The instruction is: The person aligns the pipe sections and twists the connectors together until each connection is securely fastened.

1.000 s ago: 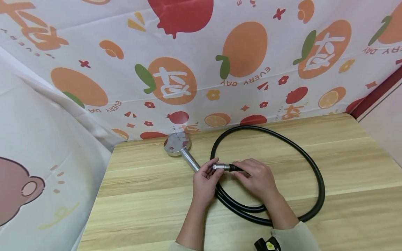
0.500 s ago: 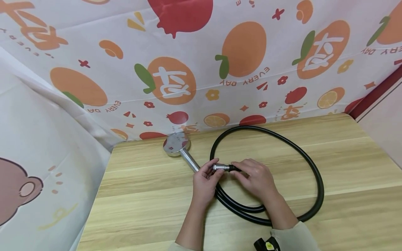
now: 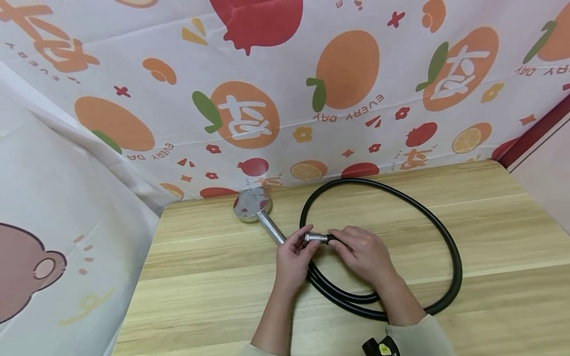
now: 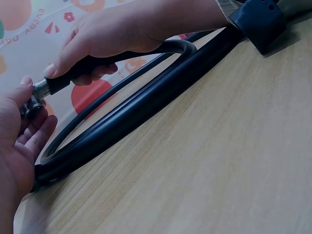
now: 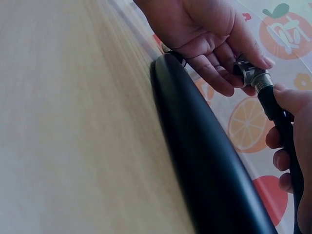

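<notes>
Metal fitting (image 3: 316, 238) on the end of a black hose (image 3: 450, 241), held up above the table (image 3: 200, 287).

The left hand (image 3: 291, 262) has its grip clamped on the fitting, pinching it between thumb and fingers; the right hand (image 3: 367, 253) has its grip curled round the hose just beside the fitting. The rest of the hose lies looped on the table. Left of the hands, a chrome shower head (image 3: 253, 203) lies near the table's back edge, its handle (image 3: 270, 228) running toward the left hand, which hides its end. Behind hangs a fruit-print cloth (image 3: 294, 66).
</notes>
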`<state>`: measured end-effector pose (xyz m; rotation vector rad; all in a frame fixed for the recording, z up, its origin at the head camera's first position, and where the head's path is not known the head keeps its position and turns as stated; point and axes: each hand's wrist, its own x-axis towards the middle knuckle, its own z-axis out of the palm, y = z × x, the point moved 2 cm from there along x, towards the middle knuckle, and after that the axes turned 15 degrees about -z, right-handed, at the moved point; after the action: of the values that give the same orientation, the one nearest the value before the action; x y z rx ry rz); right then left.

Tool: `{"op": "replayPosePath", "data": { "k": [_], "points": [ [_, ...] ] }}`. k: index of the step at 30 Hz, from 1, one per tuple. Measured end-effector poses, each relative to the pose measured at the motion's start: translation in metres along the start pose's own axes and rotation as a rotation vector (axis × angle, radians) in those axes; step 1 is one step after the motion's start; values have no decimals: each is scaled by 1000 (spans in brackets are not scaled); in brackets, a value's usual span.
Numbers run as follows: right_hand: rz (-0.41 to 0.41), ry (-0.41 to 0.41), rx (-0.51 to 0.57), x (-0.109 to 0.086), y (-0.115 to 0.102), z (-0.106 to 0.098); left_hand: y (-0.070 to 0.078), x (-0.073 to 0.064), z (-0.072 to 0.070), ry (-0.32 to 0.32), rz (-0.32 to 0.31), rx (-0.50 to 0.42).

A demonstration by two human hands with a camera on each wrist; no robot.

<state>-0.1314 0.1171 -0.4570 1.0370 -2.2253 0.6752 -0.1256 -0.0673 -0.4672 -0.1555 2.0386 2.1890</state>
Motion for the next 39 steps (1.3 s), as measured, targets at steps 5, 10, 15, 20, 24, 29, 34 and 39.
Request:
{"op": "replayPosePath", "data": {
  "k": [5, 10, 15, 20, 24, 29, 34, 39],
  "points": [
    [5, -15, -10, -1, 0, 0, -1, 1, 1, 0, 4, -6],
    [3, 2, -16, -1, 1, 2, -2, 1, 0, 13, 3, -14],
    [56, 16, 6, 0, 1, 2, -2, 1, 0, 25, 4, -5],
    [94, 18, 15, 0, 0, 0, -1, 0, 0, 24, -4, 5],
    [86, 22, 6, 1, -1, 0, -1, 0, 0, 20, -12, 6],
    [61, 41, 15, 0, -1, 0, -2, 0, -1, 14, -11, 6],
    [46, 38, 23, -1, -1, 1, -2, 0, -1, 11, 2, 17],
    [28, 33, 9, 0, -1, 1, -1, -1, -1, -3, 12, 28]
  ]
}}
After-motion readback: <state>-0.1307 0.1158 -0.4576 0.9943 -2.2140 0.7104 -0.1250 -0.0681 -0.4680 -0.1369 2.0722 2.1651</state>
